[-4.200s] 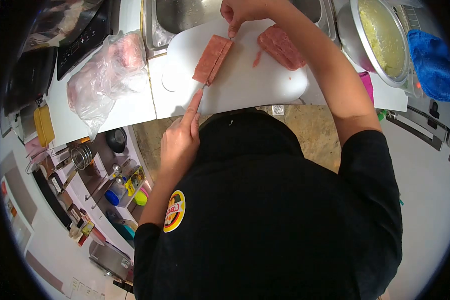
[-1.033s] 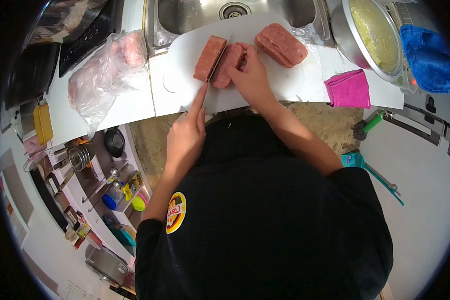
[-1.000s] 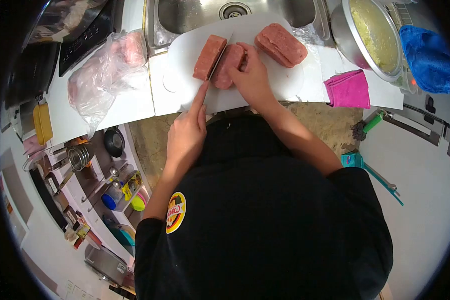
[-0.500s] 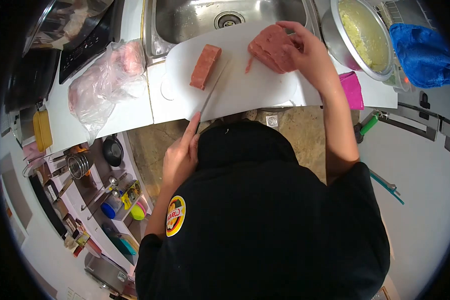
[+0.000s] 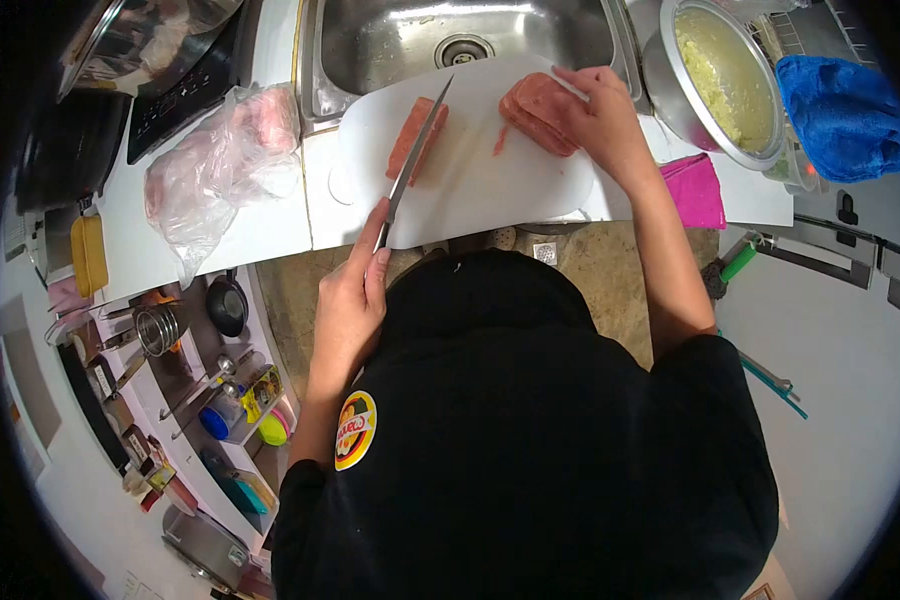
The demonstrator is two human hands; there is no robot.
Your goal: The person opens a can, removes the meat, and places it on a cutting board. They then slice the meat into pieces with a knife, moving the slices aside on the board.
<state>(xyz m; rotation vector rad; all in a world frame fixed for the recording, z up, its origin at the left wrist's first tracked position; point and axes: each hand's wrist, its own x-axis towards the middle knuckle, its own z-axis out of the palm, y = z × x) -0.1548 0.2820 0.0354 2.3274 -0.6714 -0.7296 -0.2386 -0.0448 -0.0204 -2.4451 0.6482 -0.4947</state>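
My left hand (image 5: 353, 290) is closed around the handle of a long knife (image 5: 417, 150), its index finger laid along the top. The blade points away from me and overlaps a narrow block of pink luncheon meat (image 5: 407, 137) in this view. At the right, my right hand (image 5: 608, 125) grips the near right side of a thicker stack of luncheon meat slices (image 5: 538, 108). The top slice sits slightly askew on those below. Both pieces rest on a white cutting board (image 5: 470, 205), where a thin meat scrap (image 5: 500, 140) lies beside the stack.
Beyond the board is a steel sink (image 5: 370, 45). A plastic bag of meat (image 5: 220, 160) lies on the left counter. To the right stand a metal bowl of pale shredded food (image 5: 715, 80), a blue towel (image 5: 845, 115) and a pink cloth (image 5: 695, 192).
The knife has risen from beside the narrow block to over it, showing its blade broadside. My right hand has shifted on the stack, whose top slice now sits offset.
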